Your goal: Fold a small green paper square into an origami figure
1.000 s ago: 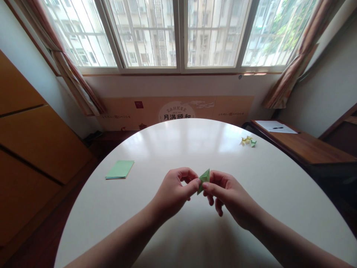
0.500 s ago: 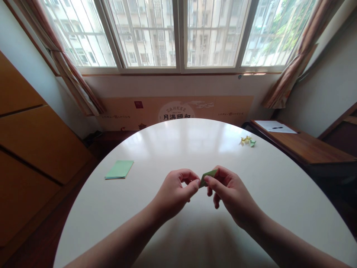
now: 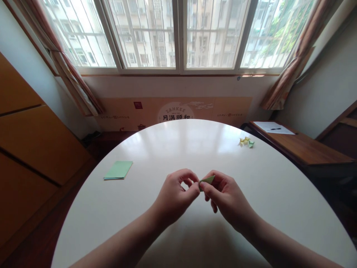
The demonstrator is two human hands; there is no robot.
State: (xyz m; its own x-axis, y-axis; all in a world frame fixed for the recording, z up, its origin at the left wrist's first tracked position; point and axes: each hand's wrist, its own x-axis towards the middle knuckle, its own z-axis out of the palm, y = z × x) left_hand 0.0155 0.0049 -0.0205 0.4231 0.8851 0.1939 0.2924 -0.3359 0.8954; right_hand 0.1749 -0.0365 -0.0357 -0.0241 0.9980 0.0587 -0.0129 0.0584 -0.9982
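Over the near half of a round white table (image 3: 178, 149), as the head view has it, both bare hands meet on one small piece of folded green origami paper (image 3: 209, 179). The left hand (image 3: 174, 195) pinches its near-left end between thumb and fingertips; the right hand (image 3: 230, 197) grips it too, thumb across the front, with a pointed tip rising beyond that thumb. Well apart to the left lies a stack of light green paper sheets (image 3: 118, 170). Near the table's far right edge sit small yellow folded-paper figures (image 3: 244, 141), with a pale green one (image 3: 251, 144) just beside them. Past that edge, a wooden side table (image 3: 320, 149) bears a white sheet (image 3: 263, 126) with a dark pen (image 3: 276, 128) lying on it
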